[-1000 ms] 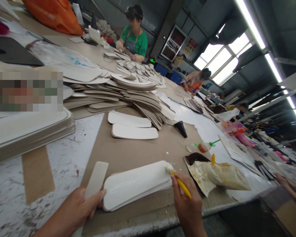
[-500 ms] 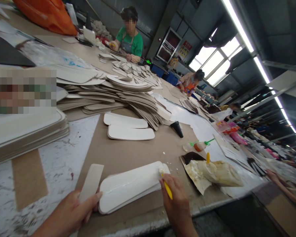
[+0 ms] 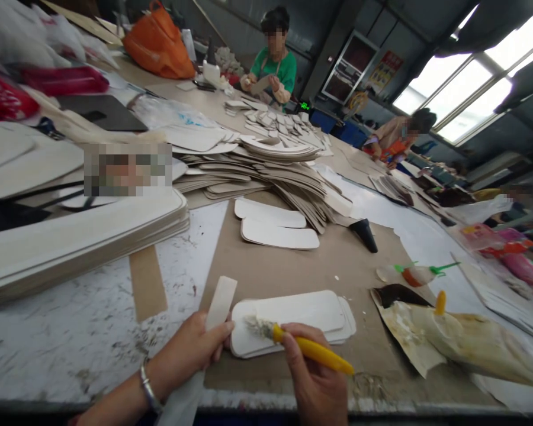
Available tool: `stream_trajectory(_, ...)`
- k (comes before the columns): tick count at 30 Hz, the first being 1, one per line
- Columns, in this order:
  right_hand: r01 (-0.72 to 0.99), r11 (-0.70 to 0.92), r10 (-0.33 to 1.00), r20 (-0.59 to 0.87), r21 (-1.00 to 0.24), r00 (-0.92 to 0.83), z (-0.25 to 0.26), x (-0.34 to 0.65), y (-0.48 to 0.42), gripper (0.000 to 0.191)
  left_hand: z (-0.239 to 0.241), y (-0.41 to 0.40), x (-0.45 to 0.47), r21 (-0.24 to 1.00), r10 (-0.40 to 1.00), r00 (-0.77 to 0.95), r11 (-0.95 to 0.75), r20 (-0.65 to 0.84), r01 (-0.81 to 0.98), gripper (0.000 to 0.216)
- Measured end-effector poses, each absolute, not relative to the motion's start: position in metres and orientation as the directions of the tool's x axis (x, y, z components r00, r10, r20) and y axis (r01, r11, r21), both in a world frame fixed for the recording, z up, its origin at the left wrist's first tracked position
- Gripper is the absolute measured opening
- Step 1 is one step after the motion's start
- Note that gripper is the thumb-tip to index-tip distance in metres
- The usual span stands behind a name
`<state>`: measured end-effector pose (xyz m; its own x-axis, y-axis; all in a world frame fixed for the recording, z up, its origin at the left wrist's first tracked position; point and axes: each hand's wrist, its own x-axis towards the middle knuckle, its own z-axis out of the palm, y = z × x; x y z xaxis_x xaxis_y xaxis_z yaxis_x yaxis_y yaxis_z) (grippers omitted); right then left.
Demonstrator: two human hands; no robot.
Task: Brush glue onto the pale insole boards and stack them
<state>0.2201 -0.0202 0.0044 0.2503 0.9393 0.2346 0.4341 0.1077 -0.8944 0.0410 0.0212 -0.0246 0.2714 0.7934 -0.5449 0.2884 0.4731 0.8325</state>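
My right hand (image 3: 313, 381) is closed round a yellow-handled brush (image 3: 311, 349). Its whitened bristles rest on the left end of the top white board piece (image 3: 293, 310), which lies on a small stack on brown paper. My left hand (image 3: 189, 352) pinches a narrow pale strip (image 3: 220, 305) and presses against the stack's left edge. A bracelet sits on my left wrist.
A glue-smeared bag with a yellow nozzle (image 3: 453, 337) lies right of the stack. Two loose white pieces (image 3: 275, 225) and a black cone (image 3: 366, 234) sit farther back, behind them heaps of cut boards (image 3: 257, 171). Thick board stacks (image 3: 80, 236) fill the left. Other people work across the table (image 3: 270, 65).
My right hand has swept the brush from the right end of the top piece to its left end. The view has shifted right and lower; my left hand still holds the strip.
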Motion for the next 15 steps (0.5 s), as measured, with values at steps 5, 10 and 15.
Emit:
stream_trajectory(5,0.497,0.011,0.908,0.216,-0.868,0.359,0.014,0.231,-0.022,0.016,-0.019,0.023,0.041,0.817,0.786,0.247,0.501,-0.567,0.285,0.039)
stream_trajectory(10,0.452,0.122,0.940,0.248,-0.884,0.232,0.007,0.219,-0.024,0.010,-0.025,0.020,0.040,0.838,0.806,0.267,0.443,-0.528,0.319,0.037)
stream_trajectory(15,0.749,0.121,0.886,0.412,-0.652,0.215,-0.002,0.276,-0.011,0.014,-0.028,0.018,0.039,0.837,0.815,0.244,0.445,-0.526,0.317,0.039)
